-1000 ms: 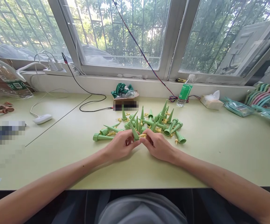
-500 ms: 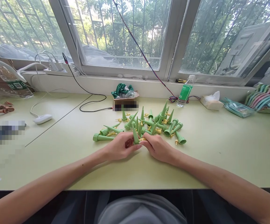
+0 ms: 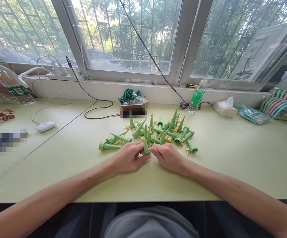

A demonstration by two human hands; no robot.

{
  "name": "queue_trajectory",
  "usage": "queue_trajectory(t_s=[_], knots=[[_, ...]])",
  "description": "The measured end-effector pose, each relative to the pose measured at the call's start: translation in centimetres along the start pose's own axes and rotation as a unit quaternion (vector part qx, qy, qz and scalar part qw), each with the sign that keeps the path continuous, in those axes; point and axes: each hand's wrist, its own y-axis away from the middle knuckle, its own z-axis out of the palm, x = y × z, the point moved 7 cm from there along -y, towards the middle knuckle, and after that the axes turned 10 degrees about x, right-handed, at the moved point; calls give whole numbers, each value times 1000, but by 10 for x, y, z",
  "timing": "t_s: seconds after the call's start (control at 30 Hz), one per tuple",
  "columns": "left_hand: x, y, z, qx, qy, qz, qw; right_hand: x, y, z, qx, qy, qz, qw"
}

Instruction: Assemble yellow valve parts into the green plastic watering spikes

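My left hand [image 3: 127, 158] pinches a green plastic watering spike [image 3: 146, 148] between thumb and fingers, its pointed end up. Close against it, my right hand [image 3: 169, 156] is closed at the spike's right side. A small yellow plastic nozzle is in its fingertips, mostly hidden now. Just beyond both hands lies a loose pile of similar green spikes [image 3: 174, 119], some upright on their wide ends, others on their sides. Small yellow nozzles [image 3: 187, 151] are scattered among them. Left of the pile, one spike [image 3: 110, 145] lies flat beside my left hand.
Behind the pile stands a small cardboard box [image 3: 134, 103] with green plastic in it. A water bottle [image 3: 197, 96] and a tissue pack [image 3: 224, 108] are at the back right, near plastic hangers [image 3: 281, 103]. A black cable [image 3: 101, 107] and white mouse-like device [image 3: 45, 126] lie left.
The spike in my left hand has dropped slightly and turned more upright. The yellow nozzle in my right fingers, visible earlier, is now mostly hidden. A person's hand at the right edge has left view.
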Motion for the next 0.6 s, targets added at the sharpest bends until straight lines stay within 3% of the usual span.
queue_trajectory(t_s=[0.2, 0.6], knots=[[-3, -3, -4, 46, -25, -10, 999, 2, -1, -1, 7, -10, 14, 1000], [-4, 1, -2, 22, -53, 10, 998, 0, 0, 1, 4, -36, 29, 999]])
